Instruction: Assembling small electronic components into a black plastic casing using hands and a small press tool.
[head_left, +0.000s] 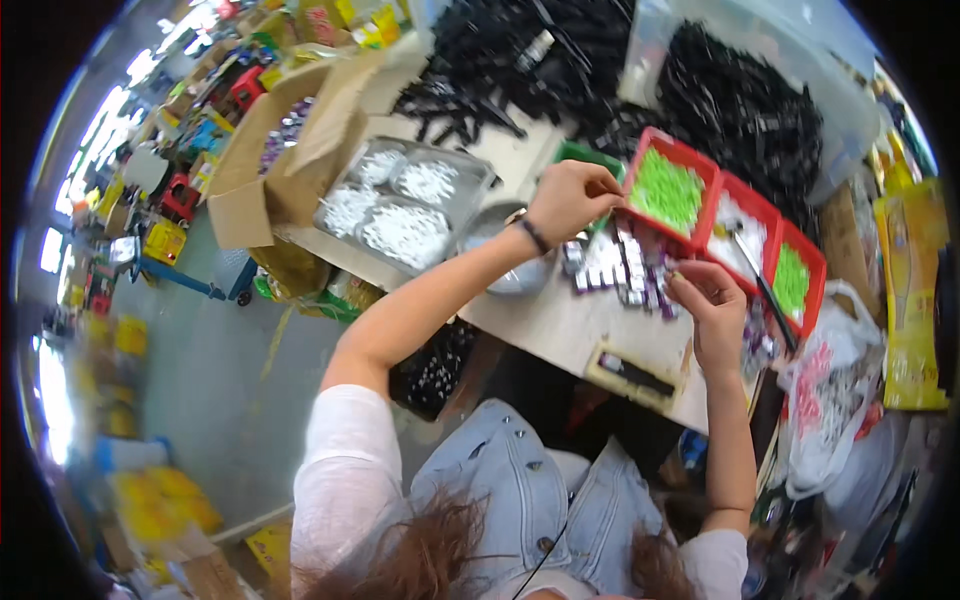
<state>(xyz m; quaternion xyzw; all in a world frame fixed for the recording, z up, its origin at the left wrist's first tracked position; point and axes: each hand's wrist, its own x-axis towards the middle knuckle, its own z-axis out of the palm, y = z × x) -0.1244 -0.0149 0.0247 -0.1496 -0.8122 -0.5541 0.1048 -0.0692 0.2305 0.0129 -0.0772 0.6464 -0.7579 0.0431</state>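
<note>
My left hand (572, 203) reaches across the table with its fingers pinched together, beside the near left corner of a red bin (690, 238) of bright green small pieces (666, 190). What its fingertips hold, if anything, is too small to make out. My right hand (712, 305) hovers at the right end of a row of small silver and purple parts (625, 272), thumb and fingertips drawn together; whatever is between them cannot be made out. Next to the green pieces, a second red bin holds white pieces (738, 235), with a black-handled tool (762, 280) lying across it.
A grey divided tray (478, 180) of white pieces and a round grey bowl (520, 278) stand to the left. Black strip-like parts (510, 60) heap at the back, beside a clear plastic tub (850, 110). A small fixture (635, 375) sits at the table's front edge; a plastic bag (830, 390) hangs right.
</note>
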